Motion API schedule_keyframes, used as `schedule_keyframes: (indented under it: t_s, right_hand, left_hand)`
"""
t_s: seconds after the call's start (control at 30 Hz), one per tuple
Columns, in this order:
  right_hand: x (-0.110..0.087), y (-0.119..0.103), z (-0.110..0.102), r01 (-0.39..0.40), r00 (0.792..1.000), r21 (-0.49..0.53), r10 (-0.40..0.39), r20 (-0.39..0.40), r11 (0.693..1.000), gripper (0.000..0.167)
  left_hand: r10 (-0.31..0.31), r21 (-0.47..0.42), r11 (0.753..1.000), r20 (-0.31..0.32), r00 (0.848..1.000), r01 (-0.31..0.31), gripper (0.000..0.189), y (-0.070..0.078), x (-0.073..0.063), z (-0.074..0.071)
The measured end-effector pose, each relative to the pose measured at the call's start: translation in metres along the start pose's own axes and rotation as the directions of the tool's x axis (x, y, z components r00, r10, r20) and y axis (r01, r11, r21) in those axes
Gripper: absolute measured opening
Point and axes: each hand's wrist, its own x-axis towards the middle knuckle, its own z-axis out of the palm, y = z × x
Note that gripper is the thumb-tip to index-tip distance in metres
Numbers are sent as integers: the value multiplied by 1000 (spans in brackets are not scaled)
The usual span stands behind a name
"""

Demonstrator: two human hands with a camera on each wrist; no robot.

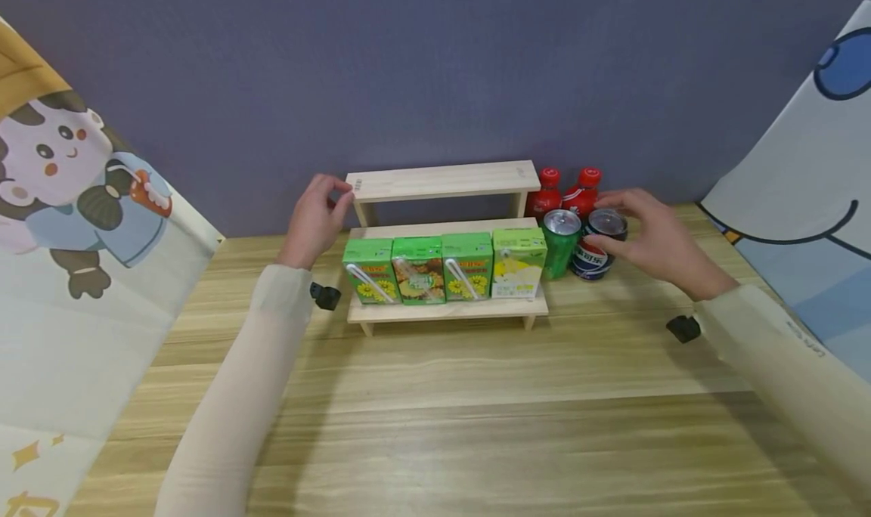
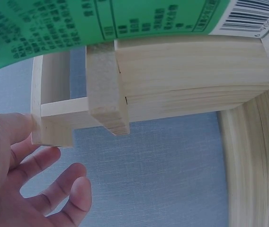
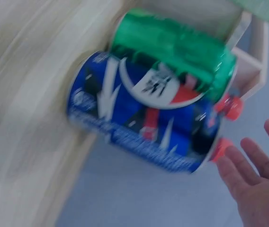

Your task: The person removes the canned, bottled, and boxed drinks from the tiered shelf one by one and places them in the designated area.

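A two-tier wooden shelf point(image 1: 442, 184) stands against the wall. My left hand point(image 1: 314, 218) is at the left end of its upper board; in the left wrist view, thumb and index finger pinch the board's corner while the other fingers curve loosely away. At the shelf's right end, my right hand point(image 1: 646, 233) hovers by the top of a blue cola can point(image 1: 590, 264), thumb and fingers spread around it. The right wrist view shows these fingers apart from the can. Beside it stands a green can point(image 1: 561, 245), with two red-capped bottles point(image 1: 548, 192) behind.
Several green drink cartons point(image 1: 420, 279) stand in a row on the lower board, with a yellow-green carton point(image 1: 519, 264) at the right end. A grey-blue wall point(image 1: 435, 71) rises behind the wooden table point(image 1: 435, 426). Cartoon-printed panels point(image 1: 75, 290) flank both sides.
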Motion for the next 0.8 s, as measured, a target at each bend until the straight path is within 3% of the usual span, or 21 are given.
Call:
schedule_keyframes:
  t_s: [0.23, 0.47, 0.8]
  right_hand:
    - [-2, -28, 3, 144, 990, 7, -144, 3, 989, 47]
    - [-1, -48, 10, 269, 962, 71, -271, 34, 961, 43]
    - [9, -64, 21, 294, 942, 97, -305, 136, 951, 39]
  left_hand:
    - [-9, 7, 1000, 3, 1000, 9, 28, 0, 0, 0]
    - [-3, -1, 1000, 5, 1000, 3, 29, 0, 0, 0]
    - [-2, -1, 1000, 4, 1000, 2, 29, -1, -1, -1]
